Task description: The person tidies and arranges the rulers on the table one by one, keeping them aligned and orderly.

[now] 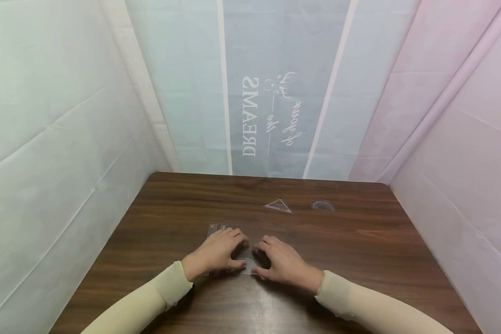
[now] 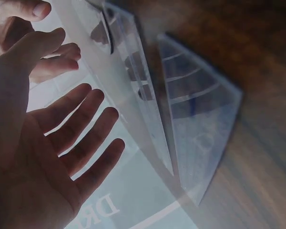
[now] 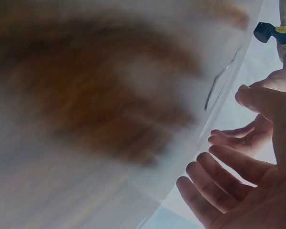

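A clear protractor lies on the table between my two hands. My left hand hovers at its left side, over two clear ruler-like strips that it partly covers. One strip shows its far end beyond the hand; both strips stand out in the left wrist view. To the right is my right hand, its thumb close to the protractor's edge. Fingers on both hands are loosely bent and apart, with nothing gripped. From the right wrist, the protractor appears only as a thin edge; contact with it cannot be told.
Farther back on the brown wooden table lie a clear triangular set square and another protractor. Fabric walls enclose the table at the left, back and right. A dark wrist device shows on the left arm.
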Available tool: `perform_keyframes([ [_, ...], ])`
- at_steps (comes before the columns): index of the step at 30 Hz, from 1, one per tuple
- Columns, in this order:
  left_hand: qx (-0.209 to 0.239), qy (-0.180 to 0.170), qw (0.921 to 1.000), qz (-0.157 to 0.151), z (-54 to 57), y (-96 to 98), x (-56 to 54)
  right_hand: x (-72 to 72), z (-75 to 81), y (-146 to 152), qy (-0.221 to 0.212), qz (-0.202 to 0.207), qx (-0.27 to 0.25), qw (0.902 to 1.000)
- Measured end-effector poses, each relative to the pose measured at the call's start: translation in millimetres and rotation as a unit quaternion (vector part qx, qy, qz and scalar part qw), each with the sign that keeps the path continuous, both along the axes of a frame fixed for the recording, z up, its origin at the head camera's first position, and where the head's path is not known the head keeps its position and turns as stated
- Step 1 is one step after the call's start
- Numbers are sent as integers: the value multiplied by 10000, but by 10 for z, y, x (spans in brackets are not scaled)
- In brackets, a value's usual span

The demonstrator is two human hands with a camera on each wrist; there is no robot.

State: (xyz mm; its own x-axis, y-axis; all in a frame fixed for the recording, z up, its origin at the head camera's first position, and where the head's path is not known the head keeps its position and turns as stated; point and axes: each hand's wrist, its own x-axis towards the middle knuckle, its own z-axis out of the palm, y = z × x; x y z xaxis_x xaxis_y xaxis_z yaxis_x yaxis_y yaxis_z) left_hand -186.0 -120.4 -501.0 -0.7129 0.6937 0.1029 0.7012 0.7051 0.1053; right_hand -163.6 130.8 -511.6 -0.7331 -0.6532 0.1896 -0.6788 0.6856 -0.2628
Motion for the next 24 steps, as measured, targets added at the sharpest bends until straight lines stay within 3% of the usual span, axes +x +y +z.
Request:
perform_keyframes([
  [12, 298, -424, 9987, 22, 39, 198, -204, -110, 84, 244, -311, -370, -163, 9987],
  [24, 452, -782, 9959, -79, 145, 535, -421, -259, 153, 542, -357, -847, -464, 9947],
])
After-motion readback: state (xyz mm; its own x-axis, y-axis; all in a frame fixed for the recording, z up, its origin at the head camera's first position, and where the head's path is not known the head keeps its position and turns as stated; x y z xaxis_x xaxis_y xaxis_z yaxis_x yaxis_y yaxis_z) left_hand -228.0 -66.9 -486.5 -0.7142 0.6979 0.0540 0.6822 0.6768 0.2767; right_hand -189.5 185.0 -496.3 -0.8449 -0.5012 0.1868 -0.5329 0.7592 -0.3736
